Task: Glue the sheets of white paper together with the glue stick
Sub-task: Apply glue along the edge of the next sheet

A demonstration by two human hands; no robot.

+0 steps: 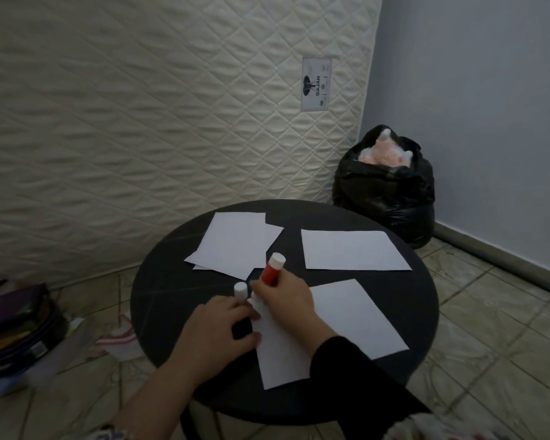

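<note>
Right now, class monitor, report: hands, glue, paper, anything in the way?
Right hand grips red glue stick, cap on. Left hand on near sheet, beside white cap. Other sheets lie apart, unglued. Nothing blocking.

Desk (pixel 172 296) standing on the floor before the mattress (pixel 140 122). Bag (pixel 385 188) sitting behind the desk to the right, in the corner beside the mattress. Stack of books (pixel 13 331) lying on the floor left of the desk. On the desk: overlapping sheets (pixel 235 246) lying far left; single sheet (pixel 350 250) lying far right; near sheet (pixel 346 322) lying at the front. Glue stick (pixel 272 269) standing between them, its cap (pixel 240 290) just left of it.
</note>
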